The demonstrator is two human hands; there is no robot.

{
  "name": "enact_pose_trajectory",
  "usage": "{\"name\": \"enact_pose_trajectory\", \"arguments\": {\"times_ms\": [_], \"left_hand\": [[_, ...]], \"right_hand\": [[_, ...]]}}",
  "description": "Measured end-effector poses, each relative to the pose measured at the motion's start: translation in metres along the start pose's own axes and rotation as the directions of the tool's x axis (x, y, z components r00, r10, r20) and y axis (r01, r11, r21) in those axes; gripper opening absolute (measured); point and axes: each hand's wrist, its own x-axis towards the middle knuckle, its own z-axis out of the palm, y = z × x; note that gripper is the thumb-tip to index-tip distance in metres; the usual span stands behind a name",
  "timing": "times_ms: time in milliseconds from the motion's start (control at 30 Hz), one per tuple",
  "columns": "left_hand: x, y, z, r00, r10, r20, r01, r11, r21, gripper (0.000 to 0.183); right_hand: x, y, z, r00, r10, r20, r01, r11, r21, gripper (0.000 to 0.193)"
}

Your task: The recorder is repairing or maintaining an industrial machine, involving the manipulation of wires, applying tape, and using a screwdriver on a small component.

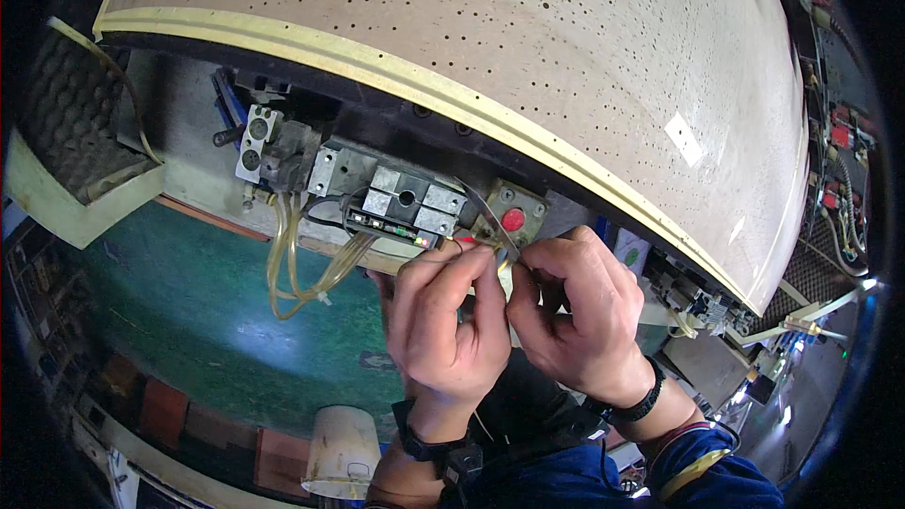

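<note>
My left hand (451, 320) is closed in a pinch at the middle of the view, its fingertips close to those of my right hand. What it pinches is too small to make out. My right hand (580, 306) is also closed, gripping the lower end of a thin grey strip (493, 219) that slants up and to the left. A yellowish bit (503, 266) shows between the two sets of fingertips. Just beyond my hands lies a metal fixture block (405, 196) with a round hole, small coloured lights and wires. Beside it a red push button (512, 219) sits on a worn plate.
A large perforated board (528, 57) edged with yellow tape fills the far side. Clear hoses (287, 264) loop down from the fixture. Blue-handled pliers (226, 99) lie at the left, near a foam-lined box (90, 155). A white bucket (341, 448) stands on the green floor (189, 292).
</note>
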Motion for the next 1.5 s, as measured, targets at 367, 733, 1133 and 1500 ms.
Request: {"name": "enact_pose_trajectory", "arguments": {"times_ms": [367,733,1133,1500], "left_hand": [[0.004,-0.004,-0.003,0.998,0.054,0.013,-0.054,0.997,0.045,0.025],[0.009,-0.005,-0.005,0.994,0.099,0.035,-0.101,0.993,0.069,0.025],[0.005,-0.005,0.003,0.996,0.077,-0.054,-0.074,0.996,0.05,0.026],[0.005,-0.006,0.0,0.994,0.102,-0.031,-0.1,0.994,0.039,0.028]], "right_hand": [[0.005,-0.003,-0.003,0.998,-0.044,0.044,0.047,0.997,-0.061,0.03],[0.013,-0.013,-0.016,0.981,0.026,0.193,-0.003,0.993,-0.12,0.027],[0.015,-0.021,-0.015,0.98,0.052,0.19,-0.02,0.986,-0.168,0.023],[0.018,-0.027,-0.017,0.994,0.084,0.063,-0.074,0.987,-0.144,0.02]]}}
